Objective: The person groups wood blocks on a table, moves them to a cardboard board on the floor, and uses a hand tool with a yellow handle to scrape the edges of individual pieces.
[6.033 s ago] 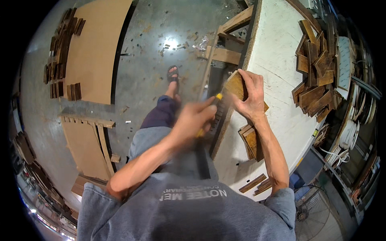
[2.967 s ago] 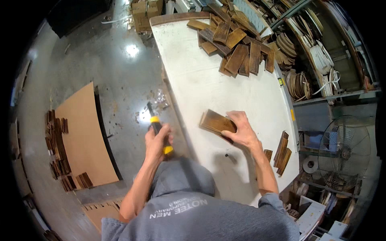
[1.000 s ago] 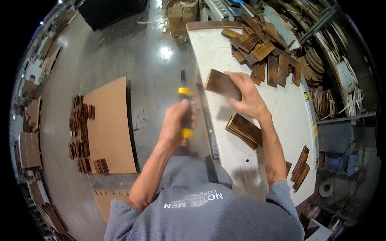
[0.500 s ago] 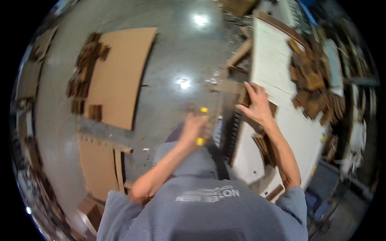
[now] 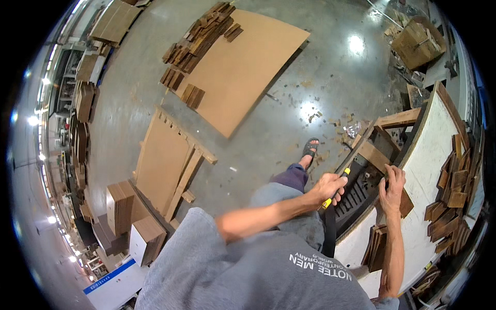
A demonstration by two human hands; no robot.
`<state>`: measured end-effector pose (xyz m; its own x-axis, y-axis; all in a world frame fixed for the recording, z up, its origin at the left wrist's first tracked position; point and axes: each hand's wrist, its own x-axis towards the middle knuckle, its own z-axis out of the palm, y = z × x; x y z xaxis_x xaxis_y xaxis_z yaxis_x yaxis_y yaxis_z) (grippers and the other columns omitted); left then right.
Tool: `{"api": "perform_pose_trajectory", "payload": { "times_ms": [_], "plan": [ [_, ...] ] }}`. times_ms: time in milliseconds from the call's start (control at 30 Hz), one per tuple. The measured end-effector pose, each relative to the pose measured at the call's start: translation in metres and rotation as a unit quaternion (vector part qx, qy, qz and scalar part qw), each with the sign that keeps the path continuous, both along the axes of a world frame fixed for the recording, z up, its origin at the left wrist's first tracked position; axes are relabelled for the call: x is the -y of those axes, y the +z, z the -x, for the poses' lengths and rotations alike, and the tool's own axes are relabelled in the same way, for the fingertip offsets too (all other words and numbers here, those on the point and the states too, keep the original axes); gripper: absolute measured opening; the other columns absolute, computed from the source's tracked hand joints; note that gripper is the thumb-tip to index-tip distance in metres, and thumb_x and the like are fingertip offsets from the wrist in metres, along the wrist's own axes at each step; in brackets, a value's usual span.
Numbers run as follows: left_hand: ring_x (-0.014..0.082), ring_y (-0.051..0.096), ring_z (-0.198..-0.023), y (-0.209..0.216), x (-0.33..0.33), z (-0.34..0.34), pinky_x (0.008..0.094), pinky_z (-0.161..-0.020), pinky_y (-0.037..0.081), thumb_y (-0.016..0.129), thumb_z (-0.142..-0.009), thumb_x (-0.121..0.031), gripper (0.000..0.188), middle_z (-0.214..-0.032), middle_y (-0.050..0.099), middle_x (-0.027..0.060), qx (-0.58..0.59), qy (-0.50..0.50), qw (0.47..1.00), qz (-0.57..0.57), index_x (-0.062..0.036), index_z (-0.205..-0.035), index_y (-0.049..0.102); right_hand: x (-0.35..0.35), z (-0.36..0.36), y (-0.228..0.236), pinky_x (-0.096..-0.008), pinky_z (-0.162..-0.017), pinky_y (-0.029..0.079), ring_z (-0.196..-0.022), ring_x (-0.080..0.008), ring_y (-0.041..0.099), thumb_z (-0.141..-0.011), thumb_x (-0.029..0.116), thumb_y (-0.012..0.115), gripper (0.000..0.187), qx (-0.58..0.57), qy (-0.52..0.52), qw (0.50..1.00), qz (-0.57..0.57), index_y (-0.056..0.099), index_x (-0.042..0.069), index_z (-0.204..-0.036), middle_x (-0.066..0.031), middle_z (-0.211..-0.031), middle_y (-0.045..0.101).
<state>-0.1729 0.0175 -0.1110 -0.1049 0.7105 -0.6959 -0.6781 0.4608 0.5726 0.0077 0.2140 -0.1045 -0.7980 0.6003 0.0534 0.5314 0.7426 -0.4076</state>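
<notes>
At the edge of the white table (image 5: pixel 439 155), the right hand (image 5: pixel 392 187) lies flat with its fingers spread on a brown wood piece (image 5: pixel 404 202). The piece sits right under the palm and sticks out past the hand on the table side. Just beside it, a little to the left, the left hand (image 5: pixel 329 186) is closed in a fist around a tool with a yellow and black handle (image 5: pixel 336 188). The tool's far end is too small to make out. Both hands are close together, near the table's rim.

Under the hands there is a dark open space in the wooden frame (image 5: pixel 385 142) below the table, and what is in it is too dark to tell.

On the table's far side lies a heap of brown wood pieces (image 5: pixel 454 191). A small stack of the same pieces (image 5: pixel 376 248) stands near the right arm.

Down on the grey floor (image 5: pixel 268 134) lies a big cardboard sheet (image 5: pixel 243 67) with rows of wood pieces along its edge. A cardboard box (image 5: pixel 417 44) stands far off. The person's foot in a sandal (image 5: pixel 310 150) rests on the floor.
</notes>
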Motion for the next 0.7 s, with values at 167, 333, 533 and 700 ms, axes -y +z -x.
{"api": "perform_pose_trajectory", "payload": {
  "times_ms": [167,333,533,700],
  "plan": [
    [0.0124,0.063,-0.061,0.006,-0.005,0.003,0.028,-0.052,0.052,0.061,-0.1,-0.036,0.035,-0.075,0.063,0.0046,-0.05,-0.011,0.993,-0.11,-0.0019,-0.091,0.064,-0.006,-0.008,-0.01,-0.0524,-0.109,0.038,-0.122,-0.0402,0.052,-0.088,0.014,0.067,0.042,-0.025,-0.066,0.997,0.025,0.06,0.002,-0.129,-0.0215,-0.129,0.059],
    [0.0137,0.057,-0.059,0.006,-0.014,0.006,0.0297,-0.053,0.044,0.052,-0.098,-0.033,0.034,-0.069,0.057,0.0033,0.008,-0.023,0.999,-0.027,-0.0048,-0.081,0.061,-0.036,-0.034,0.022,-0.0539,-0.117,0.035,-0.138,-0.0396,0.035,-0.078,0.047,0.079,0.092,0.05,0.015,0.997,0.049,0.039,0.01,-0.153,-0.0196,-0.151,0.039],
    [0.0152,0.057,-0.055,0.041,-0.042,-0.02,0.0272,-0.051,0.044,0.056,-0.101,-0.028,0.03,-0.072,0.059,0.0057,0.055,-0.102,0.992,-0.054,-0.0026,-0.084,0.059,-0.02,-0.055,0.017,-0.0445,-0.104,0.045,-0.119,-0.0354,0.049,-0.073,0.017,0.083,0.075,0.006,-0.076,0.992,0.097,0.054,0.005,-0.141,-0.0203,-0.127,0.049],
    [0.0095,0.054,-0.055,0.052,-0.055,-0.03,0.0252,-0.05,0.04,0.058,-0.1,-0.033,0.058,-0.071,0.057,0.0019,0.001,-0.145,0.983,-0.11,0.0082,-0.14,0.05,-0.016,-0.052,0.007,-0.0439,-0.101,0.046,-0.118,-0.036,0.049,-0.072,0.016,0.083,0.076,-0.009,-0.08,0.993,0.082,0.054,0.003,-0.14,-0.0209,-0.124,0.051]
  ]
}}
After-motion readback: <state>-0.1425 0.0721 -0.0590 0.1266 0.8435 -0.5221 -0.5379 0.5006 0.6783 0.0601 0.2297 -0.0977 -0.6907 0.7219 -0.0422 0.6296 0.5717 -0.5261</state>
